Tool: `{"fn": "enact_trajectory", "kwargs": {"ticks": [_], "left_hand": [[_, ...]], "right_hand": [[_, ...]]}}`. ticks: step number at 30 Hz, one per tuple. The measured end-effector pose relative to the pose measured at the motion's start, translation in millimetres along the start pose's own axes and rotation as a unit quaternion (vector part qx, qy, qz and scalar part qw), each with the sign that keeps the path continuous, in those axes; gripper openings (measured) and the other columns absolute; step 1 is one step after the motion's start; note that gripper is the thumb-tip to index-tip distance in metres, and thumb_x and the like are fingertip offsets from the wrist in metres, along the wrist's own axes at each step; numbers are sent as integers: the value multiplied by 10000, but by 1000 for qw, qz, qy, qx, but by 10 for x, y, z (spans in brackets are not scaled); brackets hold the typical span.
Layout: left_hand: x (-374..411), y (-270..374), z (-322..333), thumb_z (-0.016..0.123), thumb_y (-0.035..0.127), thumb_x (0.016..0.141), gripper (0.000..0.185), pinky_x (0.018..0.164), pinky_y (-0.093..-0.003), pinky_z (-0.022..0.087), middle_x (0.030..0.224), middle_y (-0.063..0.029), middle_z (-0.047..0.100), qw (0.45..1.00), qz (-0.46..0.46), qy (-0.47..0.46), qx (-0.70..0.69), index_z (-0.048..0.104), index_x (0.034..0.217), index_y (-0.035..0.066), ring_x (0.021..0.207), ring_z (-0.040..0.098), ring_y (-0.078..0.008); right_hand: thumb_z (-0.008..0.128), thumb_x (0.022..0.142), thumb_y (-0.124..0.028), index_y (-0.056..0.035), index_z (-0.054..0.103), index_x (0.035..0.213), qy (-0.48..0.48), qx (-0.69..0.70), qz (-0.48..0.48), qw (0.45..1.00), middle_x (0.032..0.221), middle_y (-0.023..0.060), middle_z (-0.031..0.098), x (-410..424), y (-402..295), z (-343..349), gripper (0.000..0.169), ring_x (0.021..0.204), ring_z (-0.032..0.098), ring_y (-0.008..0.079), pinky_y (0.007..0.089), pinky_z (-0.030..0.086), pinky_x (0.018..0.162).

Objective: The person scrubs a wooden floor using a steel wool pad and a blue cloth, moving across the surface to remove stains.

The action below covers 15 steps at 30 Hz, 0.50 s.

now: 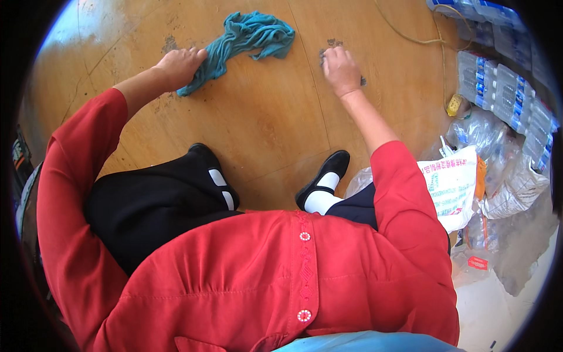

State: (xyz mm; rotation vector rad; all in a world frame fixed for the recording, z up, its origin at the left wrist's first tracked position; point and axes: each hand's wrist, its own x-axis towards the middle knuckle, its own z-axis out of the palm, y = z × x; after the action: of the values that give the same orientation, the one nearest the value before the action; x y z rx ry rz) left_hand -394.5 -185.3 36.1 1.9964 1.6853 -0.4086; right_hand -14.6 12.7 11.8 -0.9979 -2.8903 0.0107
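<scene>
A crumpled teal cloth [257,37] lies across the wood-patterned floor [272,110]. My left hand [181,68] grips its near left end, fingers curled at the fabric. To the right, apart from the cloth, my right hand [342,70] is down at the floor with its fingers bent. Dark, rough marks [335,42] show around those fingertips, and a small dark grey edge [363,81] peeks out beside the hand. Whether something is held under the right palm is hidden.
My black shoes [327,169] are planted below. Packs of plastic bottles [497,88] line the right side. Nearer are a printed white sack [453,185], clear plastic bags [479,127] and a yellow object [454,104] by a cord [407,37].
</scene>
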Motion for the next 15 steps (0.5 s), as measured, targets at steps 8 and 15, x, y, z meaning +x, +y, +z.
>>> {"fn": "enact_trajectory", "kwargs": {"ticks": [8, 15], "left_hand": [[-25, 46, -12, 582, 43, 864, 259, 812, -429, 549, 1044, -180, 633, 1000, -14, 6, 20, 490, 1105, 18, 993, 662, -350], [-44, 78, -83, 588, 38, 859, 261, 816, -429, 550, 1053, -174, 632, 1000, -11, -2, 7, 492, 1101, 23, 993, 660, -347]], "right_hand": [[678, 842, -165, -125, 603, 927, -20, 58, -73, 995, 966, 56, 600, 5, -7, -115, 120, 877, 611, 268, 396, 540, 749], [674, 830, -165, -107, 585, 897, -21, 62, 1, 998, 900, 80, 598, 34, -96, -78, 126, 884, 633, 276, 407, 545, 757]]}}
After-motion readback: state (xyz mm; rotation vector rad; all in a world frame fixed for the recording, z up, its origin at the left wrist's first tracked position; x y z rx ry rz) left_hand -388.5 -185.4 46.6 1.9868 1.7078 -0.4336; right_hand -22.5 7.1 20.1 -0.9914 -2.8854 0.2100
